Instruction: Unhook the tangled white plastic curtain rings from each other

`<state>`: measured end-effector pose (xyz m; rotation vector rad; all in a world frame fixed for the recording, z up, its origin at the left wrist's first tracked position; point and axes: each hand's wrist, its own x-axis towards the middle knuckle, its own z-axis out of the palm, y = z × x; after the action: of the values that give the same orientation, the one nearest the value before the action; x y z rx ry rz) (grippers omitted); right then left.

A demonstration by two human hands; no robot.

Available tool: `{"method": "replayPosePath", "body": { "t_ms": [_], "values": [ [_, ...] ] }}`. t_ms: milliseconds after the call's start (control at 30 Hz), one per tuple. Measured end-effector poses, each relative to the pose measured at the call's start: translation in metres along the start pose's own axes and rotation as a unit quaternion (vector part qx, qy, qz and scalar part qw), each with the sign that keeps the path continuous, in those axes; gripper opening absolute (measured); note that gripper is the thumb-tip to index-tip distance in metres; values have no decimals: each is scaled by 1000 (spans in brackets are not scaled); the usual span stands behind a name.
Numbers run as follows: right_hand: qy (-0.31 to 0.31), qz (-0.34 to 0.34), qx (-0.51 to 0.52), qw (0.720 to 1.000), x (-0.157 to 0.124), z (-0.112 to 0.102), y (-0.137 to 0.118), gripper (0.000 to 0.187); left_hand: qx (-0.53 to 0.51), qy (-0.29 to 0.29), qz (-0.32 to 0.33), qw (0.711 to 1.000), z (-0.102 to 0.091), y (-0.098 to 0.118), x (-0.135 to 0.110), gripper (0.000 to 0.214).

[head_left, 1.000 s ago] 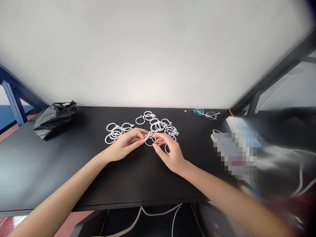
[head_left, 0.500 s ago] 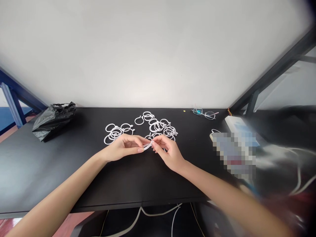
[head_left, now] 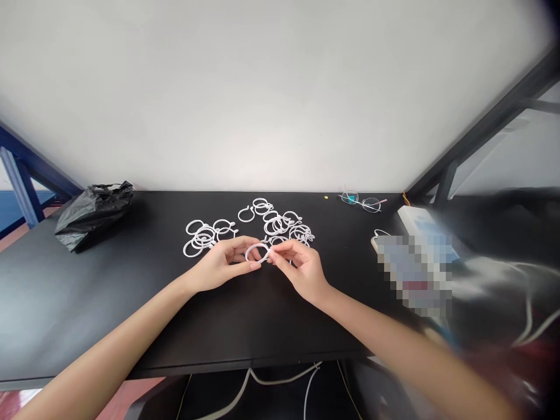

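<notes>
A white curtain ring (head_left: 247,252) with its round opening facing me is held between my hands above the black table. My right hand (head_left: 304,273) pinches the ring's right side between thumb and index finger, hiding the ends there. From the left, my left hand (head_left: 221,263) has its thumb at the ring's lower edge and its fingers behind it. Just beyond the hands lies a loose pile of similar white rings (head_left: 273,225), some with knobbed ends showing. A second cluster of rings (head_left: 203,236) is beside my left hand.
A crumpled black plastic bag (head_left: 94,213) sits on the table (head_left: 245,332) at left. Eyeglasses (head_left: 361,202) lie near the wall. To the right are a blurred-out phone-like object (head_left: 405,268), a white box (head_left: 413,219) and cables. White cords hang under the front edge.
The ring has turned from nearly edge-on to showing its round opening. My left fingers have loosened and spread a little around it; my right hand keeps its pinch.
</notes>
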<state>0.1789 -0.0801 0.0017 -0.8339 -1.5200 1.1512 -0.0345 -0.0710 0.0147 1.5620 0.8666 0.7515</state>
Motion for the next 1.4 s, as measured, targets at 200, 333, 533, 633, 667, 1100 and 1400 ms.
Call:
{"method": "replayPosePath", "body": {
  "t_ms": [200,333,533,633,667,1100,1400],
  "values": [
    [2,20,29,999,1,1,-2,7,15,1,5,1000,0,6,1,34],
    [-2,32,34,999,1,1,-4,11,26,-2,1,1000,0,7,1,33],
    [-3,43,47,998,3,0,-2,14,29,2,3,1000,0,7,2,34],
    [-5,48,50,998,3,0,-2,16,33,3,6,999,0,7,2,35],
    [-6,50,49,998,3,0,-2,17,36,2,6,999,0,7,2,35],
    [-85,-37,-143,985,-2,-6,-3,32,21,-23,0,1000,0,10,0,32],
    [-129,-39,-119,984,-4,-6,-2,30,-8,-48,5,999,0,8,-2,32]
  ]
}}
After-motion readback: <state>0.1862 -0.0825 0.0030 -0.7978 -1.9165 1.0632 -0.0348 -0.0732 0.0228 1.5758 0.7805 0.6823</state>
